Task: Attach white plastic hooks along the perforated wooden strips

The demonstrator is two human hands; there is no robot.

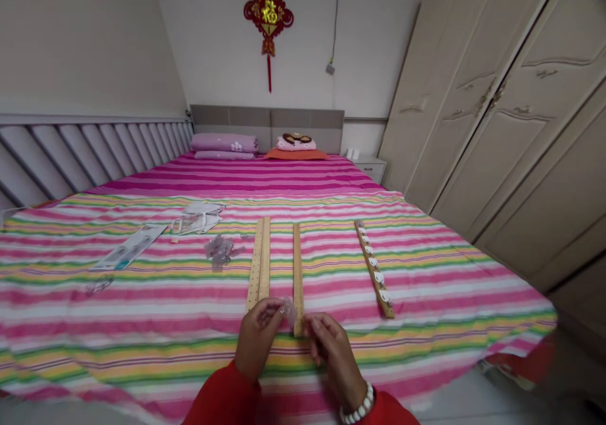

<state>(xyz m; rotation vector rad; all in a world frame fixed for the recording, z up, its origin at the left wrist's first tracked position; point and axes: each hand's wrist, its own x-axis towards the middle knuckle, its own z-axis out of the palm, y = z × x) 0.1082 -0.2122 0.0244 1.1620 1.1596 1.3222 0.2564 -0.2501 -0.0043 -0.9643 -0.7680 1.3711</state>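
Note:
Between the thumb and fingers of my left hand [260, 330] is a small clear plastic bag [288, 311], held over the near end of a single wooden strip [298, 267]. My right hand [329, 343] is just right of that end, thumb and fingertips pinched together; whatever they hold is too small to make out. Left of the single strip lie two wooden strips with rows of small holes [259, 261], side by side. Further right rests a wooden strip with several white round pieces along it [374, 267]. A pile of small clear bags [221, 251] lies to the left.
The striped bedspread [165, 324] carries everything. Flat clear packaging [132, 247], more pale packets [199, 218] and a small thin tangled thing [99, 284] lie at left. Pillows [225, 144] are at the far end. A metal railing [95, 153] borders the left; wardrobes [511, 109] stand right.

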